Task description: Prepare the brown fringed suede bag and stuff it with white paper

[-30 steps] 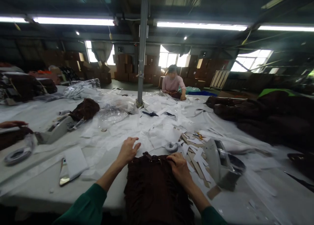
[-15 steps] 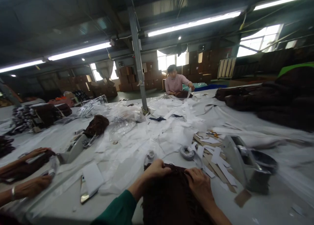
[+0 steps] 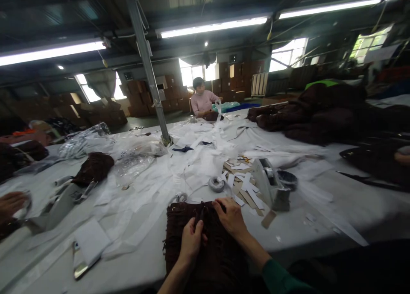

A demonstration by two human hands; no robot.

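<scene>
A dark brown fringed bag (image 3: 182,225) lies at the table's front edge before me, with small metal eyelets along its top. My left hand (image 3: 191,239) is closed in a pinch over the upper middle of the bag, on a dark cord (image 3: 201,213) near the top edge. Beside it, my right hand (image 3: 231,218) grips the bag's top edge toward the right corner, thumb and fingers closed on the brown material. The lower part of the bag is in shadow and partly covered by my forearms.
A grey roll of tape (image 3: 217,183) and cardboard strips (image 3: 246,191) lie beyond the bag. A tape dispenser (image 3: 272,187) stands to the right. A phone (image 3: 78,264) is under white paper at left. Co-workers' hands (image 3: 11,208) show at the sides; a person (image 3: 205,99) sits opposite.
The view has swung right. My left hand has left the bag's top-left edge and moved to its upper middle, onto the cord. My right hand stays on the top edge.
</scene>
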